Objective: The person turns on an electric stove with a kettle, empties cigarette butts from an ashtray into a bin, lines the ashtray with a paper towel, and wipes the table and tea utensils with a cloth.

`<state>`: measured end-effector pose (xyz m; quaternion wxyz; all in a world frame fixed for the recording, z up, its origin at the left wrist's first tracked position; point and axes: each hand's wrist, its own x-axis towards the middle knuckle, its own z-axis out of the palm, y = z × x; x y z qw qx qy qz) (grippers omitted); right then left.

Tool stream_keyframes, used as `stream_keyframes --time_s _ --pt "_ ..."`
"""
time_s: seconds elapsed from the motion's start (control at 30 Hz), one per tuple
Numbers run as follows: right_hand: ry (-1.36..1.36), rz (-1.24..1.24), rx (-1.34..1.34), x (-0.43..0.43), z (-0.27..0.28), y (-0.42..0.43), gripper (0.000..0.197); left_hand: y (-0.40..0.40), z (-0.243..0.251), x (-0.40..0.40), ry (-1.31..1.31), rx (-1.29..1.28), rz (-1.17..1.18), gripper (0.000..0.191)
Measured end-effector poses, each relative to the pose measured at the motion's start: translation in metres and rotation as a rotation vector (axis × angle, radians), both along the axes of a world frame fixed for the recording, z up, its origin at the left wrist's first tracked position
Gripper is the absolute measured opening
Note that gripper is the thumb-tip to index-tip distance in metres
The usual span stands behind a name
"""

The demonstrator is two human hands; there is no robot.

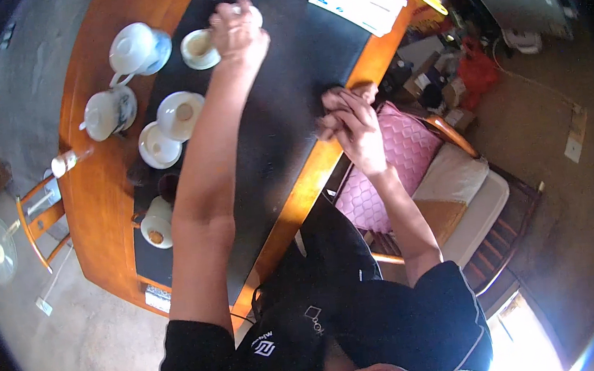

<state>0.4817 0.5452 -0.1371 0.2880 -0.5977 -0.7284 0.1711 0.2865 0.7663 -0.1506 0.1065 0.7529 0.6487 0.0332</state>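
Note:
My left hand [240,31] is closed over a small round white object [255,16], perhaps a lid or cup, above the black table top [288,85]. Just left of that hand is a pale round dish [199,50]. Over the table's wooden edge, my right hand [352,119] is blurred, its fingers bent and apart; no held thing shows. Beside my left forearm, a white bowl or lid [181,116] overlaps another white lid [160,145]. Two lidded white cups with blue patterns, one farther [139,48] and one nearer [109,113], stand at the left.
A white jar [157,224] lies or leans by my left forearm, near a dark round object [168,183]. White printed boxes [357,0] sit at the far right table end. A chair with a pink quilted cushion [404,139] stands against the right side; a red bag [477,71] lies beyond.

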Motion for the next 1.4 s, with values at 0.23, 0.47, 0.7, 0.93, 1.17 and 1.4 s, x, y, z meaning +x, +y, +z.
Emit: stream_keyframes --time_s 0.23,0.47,0.7,0.93,1.17,1.4 --pt "-0.021 0.046 0.237 0.046 -0.032 0.064 0.035 0.036 -0.007 -0.010 0.188 0.042 0.053 0.060" --pt "-0.126 -0.118 0.104 0.049 -0.032 0.052 0.024 0.032 -0.014 -0.022 0.224 -0.001 0.054 0.075" --pt "-0.199 -0.322 0.209 0.152 -0.012 0.128 0.026 -0.058 0.028 0.007 -0.503 0.174 -0.065 0.071" --pt "-0.424 -0.150 -0.025 0.208 -0.065 0.190 0.033 -0.187 0.043 0.011 -0.830 0.026 -0.148 0.058" --pt "-0.038 -0.028 -0.814 0.134 0.014 0.063 0.023 -0.322 0.069 -0.085 -0.717 -0.167 -0.001 0.038" --pt "-0.480 0.031 0.245 0.111 -0.035 0.079 0.036 -0.402 0.081 -0.132 -0.710 -0.110 0.261 0.033"
